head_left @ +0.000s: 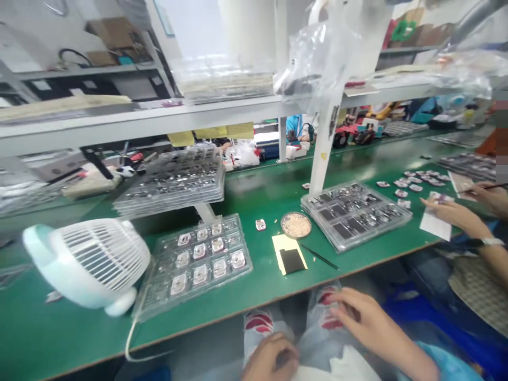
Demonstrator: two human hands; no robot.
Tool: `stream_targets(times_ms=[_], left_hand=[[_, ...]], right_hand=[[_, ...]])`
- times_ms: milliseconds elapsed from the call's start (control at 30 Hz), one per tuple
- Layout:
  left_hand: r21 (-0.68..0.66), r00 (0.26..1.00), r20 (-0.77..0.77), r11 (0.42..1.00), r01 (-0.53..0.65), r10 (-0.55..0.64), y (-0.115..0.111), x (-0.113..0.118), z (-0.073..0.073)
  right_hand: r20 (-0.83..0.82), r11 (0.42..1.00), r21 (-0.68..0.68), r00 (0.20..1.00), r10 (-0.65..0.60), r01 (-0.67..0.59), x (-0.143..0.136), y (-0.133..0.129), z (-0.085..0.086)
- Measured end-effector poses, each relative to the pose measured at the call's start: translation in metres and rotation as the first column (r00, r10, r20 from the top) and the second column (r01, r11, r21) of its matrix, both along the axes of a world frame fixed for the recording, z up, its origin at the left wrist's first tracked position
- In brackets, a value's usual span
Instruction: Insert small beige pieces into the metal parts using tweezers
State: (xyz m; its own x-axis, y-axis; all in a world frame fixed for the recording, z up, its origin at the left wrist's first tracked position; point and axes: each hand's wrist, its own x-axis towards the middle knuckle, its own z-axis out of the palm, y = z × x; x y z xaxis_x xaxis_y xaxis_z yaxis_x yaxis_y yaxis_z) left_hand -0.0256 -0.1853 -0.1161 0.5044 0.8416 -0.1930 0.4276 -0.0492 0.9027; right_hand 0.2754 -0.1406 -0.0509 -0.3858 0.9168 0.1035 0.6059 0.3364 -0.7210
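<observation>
My left hand (273, 355) rests low over my lap, its fingers curled in, and nothing shows inside them. Above my other knee is my right hand (363, 317), fingers bent and thumb apart, with no object visible between them. Both are off the bench, below its front edge. Nearest on the green bench are a dark square sheet on yellow paper (279, 244), thin black tweezers (323, 257) and a round dish (296, 225) of small pale pieces. A small white square part (260, 224) lies behind the paper.
A clear tray (159, 304) of white square parts sits beside a white fan (99, 262). Stacked trays (357, 214) of dark and metallic parts stand near a shelf post (323, 153). At right, a co-worker's hands (456, 214) are near scattered parts (416, 188).
</observation>
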Motion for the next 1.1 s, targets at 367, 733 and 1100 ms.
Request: stream_targets(times_ms=[367,733,1100], left_hand=[[0.411,0.972,-0.151,0.906,-0.105,0.181,0.103,-0.050,0.177],[0.532,0.736,-0.505,0.834,-0.146,0.451,0.258,-0.030,0.128],[-0.127,0.898,0.367,0.970,-0.208,0.241,0.198,0.031,0.112]], right_hand=[[0.363,0.929,0.364,0.907,-0.214,0.074,-0.033,0.112,0.008],[-0.362,0.988,0.006,0.922,-0.139,0.151,-0.037,0.123,0.030],[-0.686,0.987,-0.005,0.717,-0.121,0.162,-0.053,0.127,0.029]])
